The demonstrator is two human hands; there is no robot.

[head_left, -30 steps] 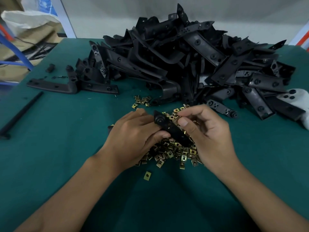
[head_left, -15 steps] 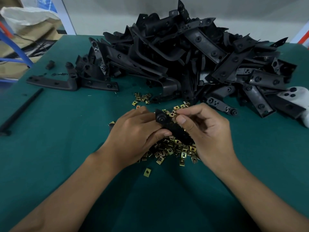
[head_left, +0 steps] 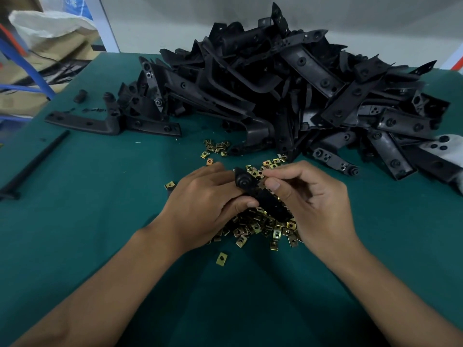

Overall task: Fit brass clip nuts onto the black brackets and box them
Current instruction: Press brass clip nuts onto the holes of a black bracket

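My left hand grips a black bracket from the left, thumb across its middle, above a heap of brass clip nuts. My right hand pinches a brass clip nut between thumb and forefinger at the bracket's upper edge, just right of its round boss. A big pile of black brackets fills the far side of the green table. No box shows in view.
A small cluster of nuts lies near the pile, and single nuts sit loose nearby. A long L-shaped bracket and a black rod lie at left. A white part rests at the right edge. Sacks and cartons stand beyond the left edge.
My right thumb and forefinger have shifted up along the bracket toward its round boss with a nut pinched between them. My left hand keeps its hold.
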